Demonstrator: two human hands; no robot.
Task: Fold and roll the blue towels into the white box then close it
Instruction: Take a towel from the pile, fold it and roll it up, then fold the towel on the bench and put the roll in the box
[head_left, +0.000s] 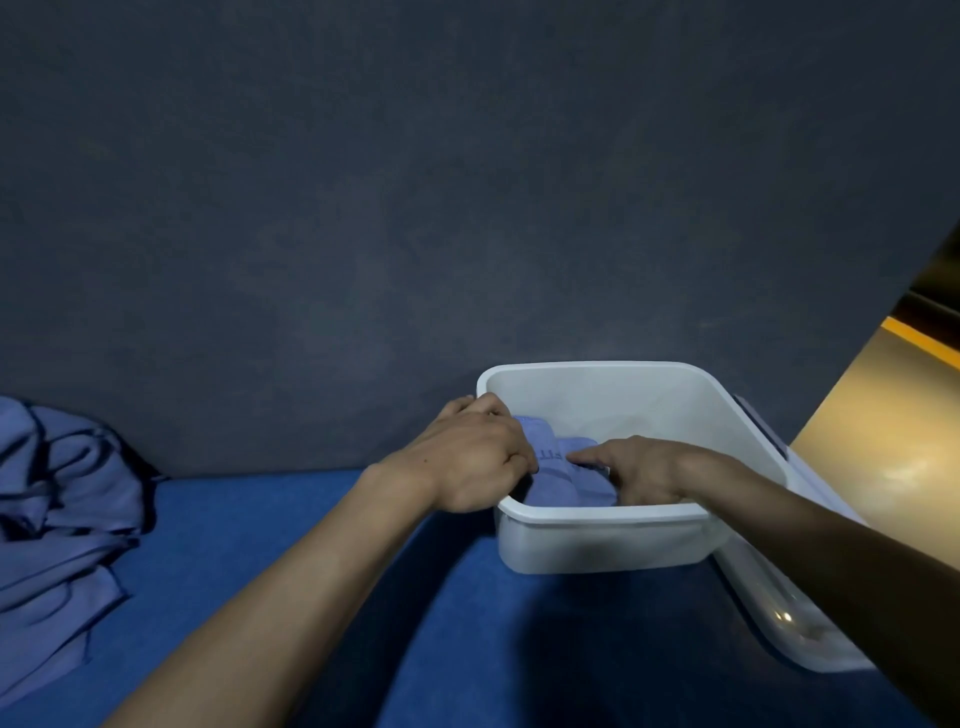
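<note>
- Two bare forearms reach up from the bottom edge of the frame toward its lower centre-right.
- Left hand (475, 457) reaches over the left wall of the white box (602, 540), fingers curled onto the rolled blue towel (563, 480) inside.
- Right hand (636, 470) lies inside the box, thumb and fingers pressed around the same towel from the right.
- That towel sits in the near left part of the box; faint lettering shows on it.
- Beside the box, lower right, a white lid (779, 618) leans against its right wall.
- Both rest on a blue surface (291, 525).
- More blue towels (57, 519) lie heaped at the left edge.
- Behind, a dark grey wall (415, 208) fills the upper frame.
</note>
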